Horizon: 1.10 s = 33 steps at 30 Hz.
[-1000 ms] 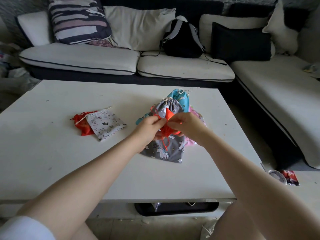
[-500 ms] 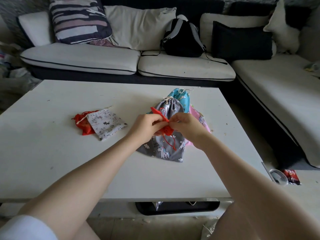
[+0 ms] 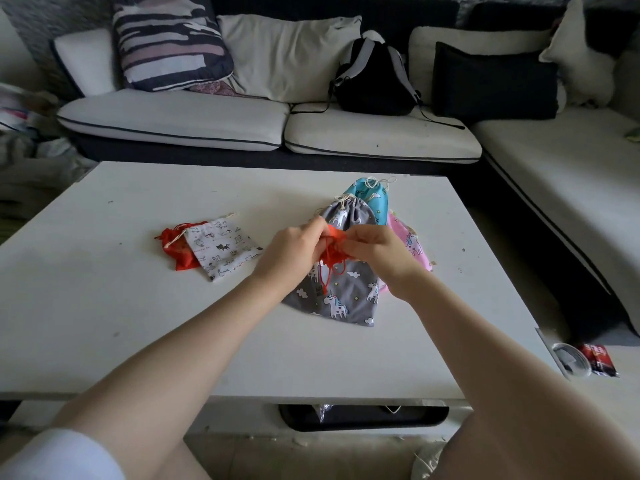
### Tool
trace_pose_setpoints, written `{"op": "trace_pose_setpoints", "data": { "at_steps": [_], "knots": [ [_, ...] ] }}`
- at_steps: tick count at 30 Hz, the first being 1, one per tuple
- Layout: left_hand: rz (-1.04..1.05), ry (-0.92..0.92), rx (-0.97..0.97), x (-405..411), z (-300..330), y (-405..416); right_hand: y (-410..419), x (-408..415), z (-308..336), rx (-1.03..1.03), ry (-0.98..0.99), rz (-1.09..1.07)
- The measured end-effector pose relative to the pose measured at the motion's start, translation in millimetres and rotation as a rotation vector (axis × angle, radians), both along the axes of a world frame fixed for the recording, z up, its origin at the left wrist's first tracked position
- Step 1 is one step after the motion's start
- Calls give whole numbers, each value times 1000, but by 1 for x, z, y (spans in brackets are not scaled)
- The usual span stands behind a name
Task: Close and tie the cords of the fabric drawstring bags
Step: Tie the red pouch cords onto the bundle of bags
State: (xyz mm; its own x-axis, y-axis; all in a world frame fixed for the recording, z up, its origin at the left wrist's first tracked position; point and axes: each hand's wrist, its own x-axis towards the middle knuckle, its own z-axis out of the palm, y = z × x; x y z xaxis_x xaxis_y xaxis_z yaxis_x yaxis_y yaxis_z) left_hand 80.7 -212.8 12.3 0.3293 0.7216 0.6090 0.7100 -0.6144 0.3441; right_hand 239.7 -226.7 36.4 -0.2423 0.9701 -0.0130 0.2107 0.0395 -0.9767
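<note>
Dim soft daylight, wide-angle edge distortion

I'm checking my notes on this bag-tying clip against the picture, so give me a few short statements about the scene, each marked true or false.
1. Both hands hold the small red bag. True: the left hand and right hand pinch it above the grey unicorn bag.
2. The grey unicorn bag lies on the sofa. False: it lies on the white table.
3. A white cat-print bag lies partly over another red bag. True.
4. The backpack stands on the table. False: it sits on the sofa.
5. The blue bag lies beyond the grey one. True.
</note>
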Motion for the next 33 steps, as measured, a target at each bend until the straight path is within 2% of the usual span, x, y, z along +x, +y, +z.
{"op": "trace_pose_setpoints", "data": {
  "at_steps": [5, 8, 13, 16, 27, 32, 33],
  "knots": [
    [20, -132, 33, 4, 5, -5, 4, 0, 2, -209, 175, -21],
    [11, -180, 39, 6, 8, -6, 3, 0, 1, -217, 195, 27],
    [23, -186, 21, 2, 3, -3, 5, -3, 7, -106, 123, 7],
    [11, -257, -10, 1, 5, -5, 6, -4, 12, -95, 81, 15],
    [-113, -354, -182, -3, 14, -7, 9, -3, 20, -10, -131, 163],
    [-187, -240, -284, -9, 20, -8, 13, 5, 23, -80, -95, 211],
    [-190, -202, -305, -10, 20, -8, 14, 7, 25, -49, -143, 204]
  ]
}}
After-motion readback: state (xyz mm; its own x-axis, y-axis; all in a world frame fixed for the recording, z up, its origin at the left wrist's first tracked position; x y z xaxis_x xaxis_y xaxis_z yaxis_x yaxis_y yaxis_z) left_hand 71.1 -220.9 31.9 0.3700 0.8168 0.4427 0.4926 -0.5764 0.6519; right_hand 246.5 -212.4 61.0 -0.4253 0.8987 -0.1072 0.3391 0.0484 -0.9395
